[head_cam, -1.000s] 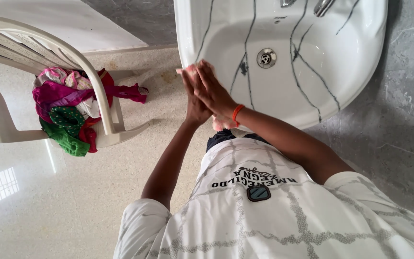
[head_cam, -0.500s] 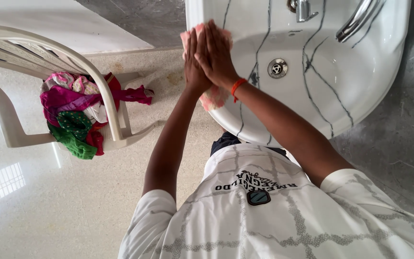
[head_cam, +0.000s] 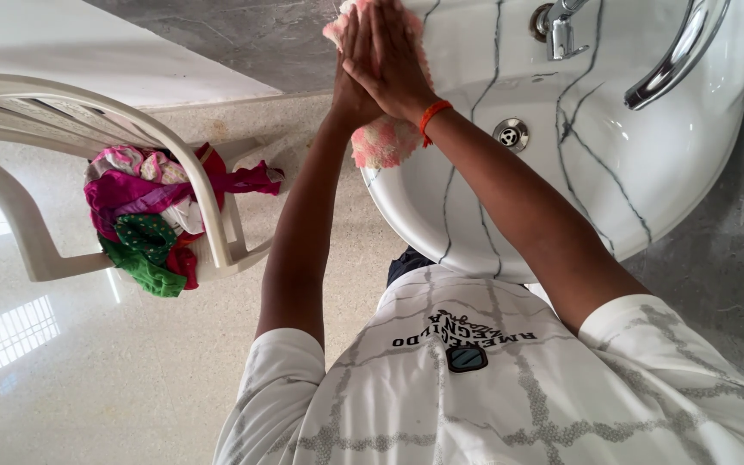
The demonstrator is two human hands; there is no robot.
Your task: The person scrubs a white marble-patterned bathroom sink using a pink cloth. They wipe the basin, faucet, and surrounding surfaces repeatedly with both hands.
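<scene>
My two hands are stacked on a fluffy pink cloth (head_cam: 381,142) that lies on the left rim of a white marbled sink (head_cam: 579,198). My right hand (head_cam: 389,52), with an orange band at the wrist, lies on top of my left hand (head_cam: 348,95). Both press the cloth against the rim. Part of the cloth hangs below my wrists, and a bit shows above my fingertips at the top edge of the view.
The basin has a round drain (head_cam: 511,134) and a chrome tap (head_cam: 678,56) at the far side. A white plastic chair (head_cam: 45,112) stands to the left, holding a pile of pink, red and green clothes (head_cam: 144,215). The floor is polished stone.
Both hands have slid the pink cloth along the sink's left rim, from the near edge towards the far side by the tap. The view has shifted with them.
</scene>
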